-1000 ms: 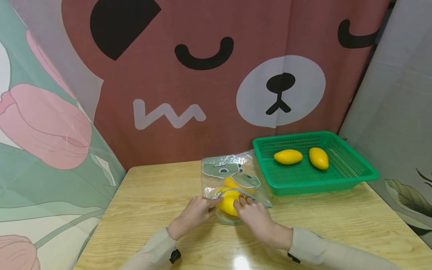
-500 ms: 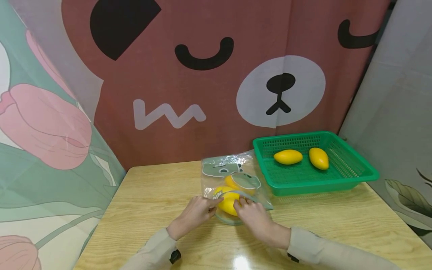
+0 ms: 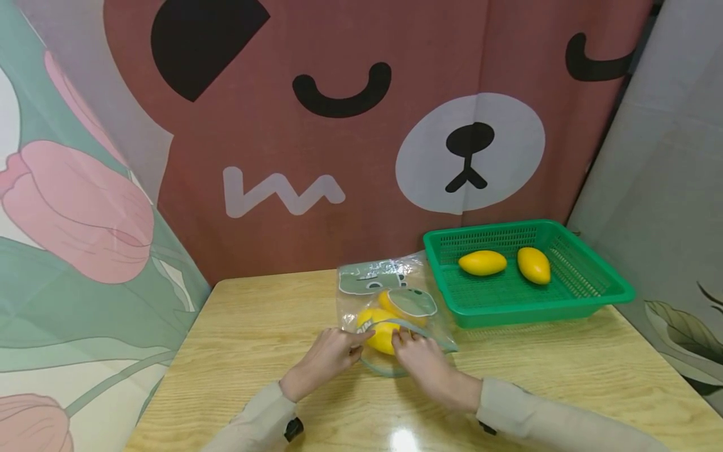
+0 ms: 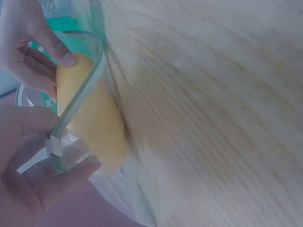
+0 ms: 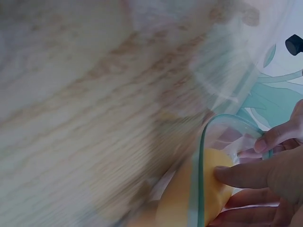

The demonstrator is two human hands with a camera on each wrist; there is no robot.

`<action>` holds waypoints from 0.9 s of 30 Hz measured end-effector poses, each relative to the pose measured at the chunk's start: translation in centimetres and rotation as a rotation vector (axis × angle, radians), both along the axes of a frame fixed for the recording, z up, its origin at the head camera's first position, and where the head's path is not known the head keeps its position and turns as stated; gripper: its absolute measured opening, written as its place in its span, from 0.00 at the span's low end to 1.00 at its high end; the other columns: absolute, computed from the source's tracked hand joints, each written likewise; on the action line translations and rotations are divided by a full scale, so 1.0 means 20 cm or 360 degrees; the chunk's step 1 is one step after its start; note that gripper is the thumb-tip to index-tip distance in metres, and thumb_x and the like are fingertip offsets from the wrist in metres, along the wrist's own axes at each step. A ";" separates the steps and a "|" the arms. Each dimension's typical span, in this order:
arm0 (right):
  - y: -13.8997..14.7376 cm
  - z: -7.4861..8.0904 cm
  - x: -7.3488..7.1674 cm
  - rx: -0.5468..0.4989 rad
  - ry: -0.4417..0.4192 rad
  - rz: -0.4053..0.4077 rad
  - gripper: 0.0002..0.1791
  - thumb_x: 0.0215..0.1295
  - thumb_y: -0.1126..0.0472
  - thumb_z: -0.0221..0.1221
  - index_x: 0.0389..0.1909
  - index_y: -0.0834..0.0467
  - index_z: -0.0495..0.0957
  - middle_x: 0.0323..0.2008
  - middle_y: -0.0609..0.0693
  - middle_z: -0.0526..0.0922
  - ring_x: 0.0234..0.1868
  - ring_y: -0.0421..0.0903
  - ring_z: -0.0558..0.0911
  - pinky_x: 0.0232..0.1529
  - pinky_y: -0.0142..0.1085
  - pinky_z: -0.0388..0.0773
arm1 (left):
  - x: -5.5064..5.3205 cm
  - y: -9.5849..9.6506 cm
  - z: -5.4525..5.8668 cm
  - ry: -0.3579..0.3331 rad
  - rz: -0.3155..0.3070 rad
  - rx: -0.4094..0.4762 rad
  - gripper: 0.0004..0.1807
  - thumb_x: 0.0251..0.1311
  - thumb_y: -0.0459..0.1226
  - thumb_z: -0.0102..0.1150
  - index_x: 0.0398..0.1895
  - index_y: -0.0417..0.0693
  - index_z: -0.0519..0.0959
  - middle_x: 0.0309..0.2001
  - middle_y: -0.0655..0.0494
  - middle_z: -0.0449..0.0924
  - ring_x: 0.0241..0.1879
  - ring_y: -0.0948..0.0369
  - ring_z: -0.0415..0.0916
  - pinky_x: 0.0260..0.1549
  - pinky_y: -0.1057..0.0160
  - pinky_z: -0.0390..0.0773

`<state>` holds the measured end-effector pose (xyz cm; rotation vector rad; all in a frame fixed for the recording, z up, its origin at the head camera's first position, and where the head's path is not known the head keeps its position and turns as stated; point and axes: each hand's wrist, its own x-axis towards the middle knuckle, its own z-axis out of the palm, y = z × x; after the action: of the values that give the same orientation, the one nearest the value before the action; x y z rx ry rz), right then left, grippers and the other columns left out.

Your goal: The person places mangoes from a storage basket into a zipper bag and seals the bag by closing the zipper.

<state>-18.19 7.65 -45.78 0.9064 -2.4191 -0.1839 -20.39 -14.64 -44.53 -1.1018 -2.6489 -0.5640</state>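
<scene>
A clear zip bag [image 3: 353, 304] with a printed green animal face lies on the table, its green-edged mouth held apart toward me. My left hand [image 3: 327, 356] pinches the left side of that mouth, close to a small white slider [image 4: 54, 145]. At the mouth, my right hand [image 3: 426, 367] grips a yellow mango [image 3: 381, 339], thumb on one side and fingers on the other in the right wrist view. Most of this mango [image 4: 99, 120] is within the bag. Deeper in the bag, a second mango [image 3: 390, 302] shows partly behind the print.
A green plastic basket [image 3: 536, 314] stands at the back right, beside the bag. Two more mangoes lie in it, one mango [image 3: 482, 263] on its side and another mango [image 3: 533, 265] to its right. A printed curtain [image 3: 282, 238] hangs behind the wooden table [image 3: 254, 314].
The mango in my right hand has moved slightly forward into the bag, and the right hand with it. The deeper mango shifted a little to the right. My left hand stayed put.
</scene>
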 end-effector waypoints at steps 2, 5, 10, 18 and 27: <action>0.00 -0.01 -0.01 0.0004 0.0021 -0.0008 0.22 0.45 0.75 0.73 0.45 0.66 0.83 0.38 0.58 0.86 0.26 0.48 0.83 0.22 0.33 0.80 | 0.00 0.00 0.00 -0.0002 -0.0001 0.0003 0.23 0.51 0.25 0.68 0.53 0.44 0.84 0.17 0.60 0.77 0.10 0.76 0.48 0.10 0.78 0.57; 0.00 -0.02 -0.02 0.0004 0.0036 -0.0016 0.20 0.44 0.75 0.73 0.43 0.67 0.83 0.36 0.58 0.86 0.25 0.48 0.83 0.22 0.33 0.81 | 0.00 0.00 0.00 -0.0001 -0.0009 0.0008 0.23 0.51 0.25 0.68 0.53 0.44 0.84 0.15 0.62 0.74 0.11 0.76 0.48 0.10 0.78 0.57; 0.01 -0.03 -0.02 -0.0017 0.0044 -0.0010 0.19 0.43 0.76 0.73 0.40 0.67 0.82 0.35 0.59 0.85 0.25 0.49 0.83 0.22 0.34 0.80 | -0.01 0.00 -0.01 0.0009 -0.0025 0.0016 0.23 0.51 0.24 0.68 0.53 0.43 0.84 0.13 0.64 0.70 0.11 0.76 0.48 0.10 0.78 0.56; 0.01 -0.03 -0.02 -0.0019 0.0056 -0.0009 0.18 0.42 0.75 0.74 0.36 0.65 0.81 0.32 0.58 0.85 0.24 0.48 0.82 0.20 0.32 0.80 | -0.01 0.00 -0.01 0.0016 -0.0030 0.0015 0.23 0.51 0.25 0.68 0.53 0.44 0.84 0.14 0.64 0.71 0.11 0.77 0.47 0.10 0.79 0.54; 0.03 -0.03 -0.01 -0.0004 0.0020 0.0034 0.20 0.37 0.78 0.72 0.33 0.63 0.78 0.28 0.56 0.80 0.21 0.45 0.79 0.17 0.32 0.77 | 0.00 0.00 0.00 0.0000 -0.0020 0.0003 0.22 0.53 0.25 0.67 0.53 0.44 0.84 0.15 0.64 0.73 0.11 0.77 0.48 0.10 0.79 0.56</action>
<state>-18.40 8.22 -46.47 0.9265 -2.3966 -0.1782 -20.44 -14.71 -44.49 -1.1184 -2.6426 -0.5685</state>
